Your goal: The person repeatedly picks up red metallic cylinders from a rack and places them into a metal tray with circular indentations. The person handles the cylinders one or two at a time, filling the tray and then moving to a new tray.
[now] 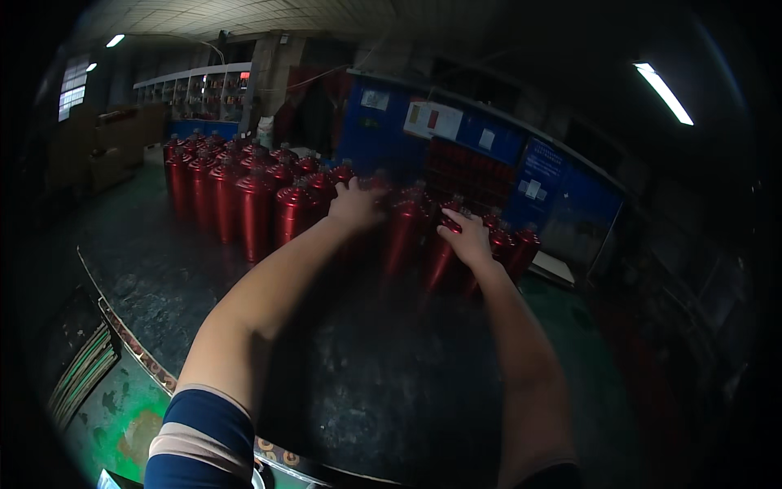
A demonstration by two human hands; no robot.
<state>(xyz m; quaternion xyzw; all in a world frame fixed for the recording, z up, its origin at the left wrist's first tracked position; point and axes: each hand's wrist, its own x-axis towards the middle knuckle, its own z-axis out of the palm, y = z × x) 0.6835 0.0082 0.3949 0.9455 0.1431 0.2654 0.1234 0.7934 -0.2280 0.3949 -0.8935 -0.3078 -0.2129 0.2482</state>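
As bottles [257, 213] crowd both hands [357, 205] [467, 239], panels [389, 122] stand behind.

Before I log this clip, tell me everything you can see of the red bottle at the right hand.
The red bottle is a slim cylinder, shiny and metallic-looking, narrowing at its shoulder. It appears to stand on the dark table, at the right part of a group of similar bottles. It slants in the picture, possibly from fisheye bending. The right hand is at its upper part; blur hides finer detail and whether it is gripped.
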